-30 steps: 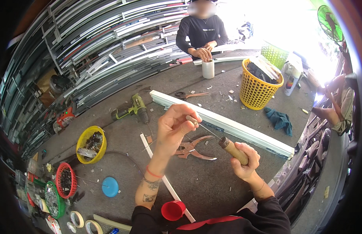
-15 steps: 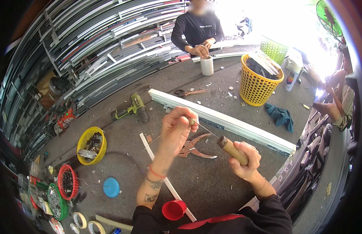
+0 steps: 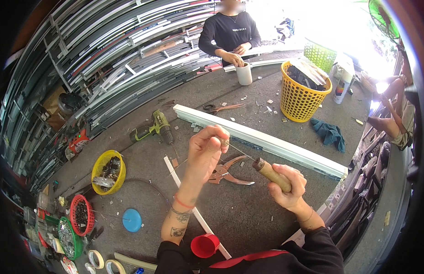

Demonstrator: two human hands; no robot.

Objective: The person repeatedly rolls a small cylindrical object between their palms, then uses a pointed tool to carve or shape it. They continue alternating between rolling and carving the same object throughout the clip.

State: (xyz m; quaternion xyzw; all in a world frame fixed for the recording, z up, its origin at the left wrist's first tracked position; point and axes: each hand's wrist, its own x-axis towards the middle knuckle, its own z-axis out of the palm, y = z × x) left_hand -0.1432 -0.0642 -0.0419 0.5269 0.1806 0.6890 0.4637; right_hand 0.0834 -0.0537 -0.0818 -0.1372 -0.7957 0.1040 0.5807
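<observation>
My right hand (image 3: 290,188) is wrapped round the wooden handle of an awl-like tool (image 3: 272,173), whose thin metal shaft points up and left. At the shaft's tip, my left hand (image 3: 203,150) pinches a small pale piece (image 3: 225,140), mostly hidden by the fingers; its kind I cannot make out. Beneath the shaft, locking-plier-like pliers (image 3: 226,172) with spread copper-coloured jaws lie on the dark work table. Just beyond both hands a long white profile bar (image 3: 266,145) runs diagonally across it. A thinner white strip (image 3: 202,220) passes under my left forearm.
A green drill (image 3: 157,128) and scissors (image 3: 221,108) lie farther off. Yellow (image 3: 95,170) and red baskets (image 3: 72,217) of small parts stand left, a red cup (image 3: 204,246) near me. Across the table, a person's hand (image 3: 235,60) is at a white cylinder (image 3: 244,75). A tall yellow basket (image 3: 299,100) stands right.
My hands keep nearly the same pose; the small piece is more covered by my left fingers. Across the table, the other person's one hand has drawn back from the white cylinder.
</observation>
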